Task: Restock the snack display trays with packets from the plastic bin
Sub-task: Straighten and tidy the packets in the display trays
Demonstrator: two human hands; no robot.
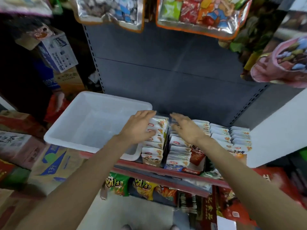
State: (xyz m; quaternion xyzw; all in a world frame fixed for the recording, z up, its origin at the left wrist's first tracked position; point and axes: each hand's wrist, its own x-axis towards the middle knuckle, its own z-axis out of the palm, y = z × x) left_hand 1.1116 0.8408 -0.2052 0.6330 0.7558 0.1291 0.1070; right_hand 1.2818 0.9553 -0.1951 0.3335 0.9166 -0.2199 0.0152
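White plastic bin (93, 123) sits on the shelf (149, 165) at left, tilted a bit, its near-right corner overhanging the red shelf edge; its inside looks bare from this angle. Just right of it, touching its right wall, the display trays (152, 159) hold rows of white snack packets (178, 153) stood on edge, packed front to back; further rows of the same pkts run off to the right.

Left hand (138, 126) lies flat on the leftmost row, fingers (149, 113) straight and together, pressing the pkt tops, nothing gripped. Right hand (186, 127) is spread over the next row, fingers (176, 116) straight & slightly splayed; can't tell whether they touch the pkts or hover just above. Neither hand holds anything. Left forearm crosses the bin's near-right corner and hides part of it.

Around: grey back panel (166, 63) of the shelving behind the rows. Big clear gift bags of mixed snacks (199, 12) hang overhead, a pink-trimmed one (282, 63) at right. White side panel (272, 130) closes in the rows on the right. Lower shelf shows green and yellow crisp bags (131, 185). Stacked cardboard cartons (53, 160) crowd the left side, right up against the bin's near-left corner. Another person's hand (59, 100) shows at far left, well apart from the bin.
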